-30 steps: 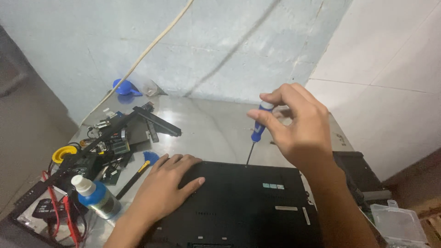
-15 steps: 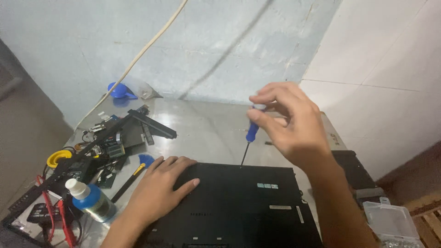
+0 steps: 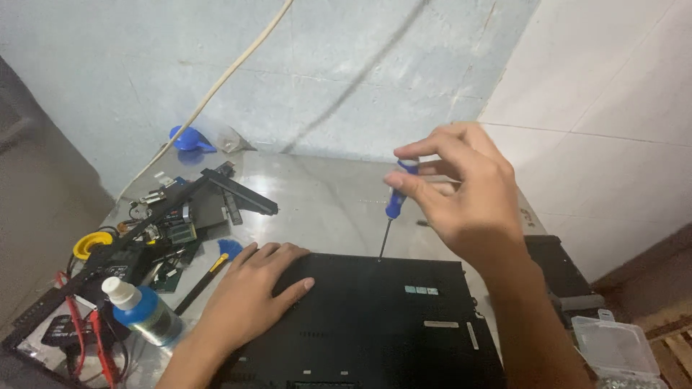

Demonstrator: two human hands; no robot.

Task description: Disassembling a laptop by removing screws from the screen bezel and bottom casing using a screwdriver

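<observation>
A black laptop (image 3: 375,317) lies upside down on a metal table (image 3: 324,209). My left hand (image 3: 249,295) rests flat on its near left corner, fingers spread. My right hand (image 3: 461,191) pinches a small blue-handled screwdriver (image 3: 391,209) held nearly upright. Its thin tip touches the laptop's far edge, near the middle.
A blue bottle with a white cap (image 3: 140,310) stands at the left front. Behind it lie circuit boards, black parts and a yellow ring (image 3: 92,243). Red probes (image 3: 86,338) sit at the near left. A clear plastic box (image 3: 616,349) is at the right. A cable (image 3: 216,86) runs up the wall.
The view has shifted a little. My right hand's fingers have turned on the screwdriver handle, whose tip stays at the laptop's far edge. My left hand stays in place.
</observation>
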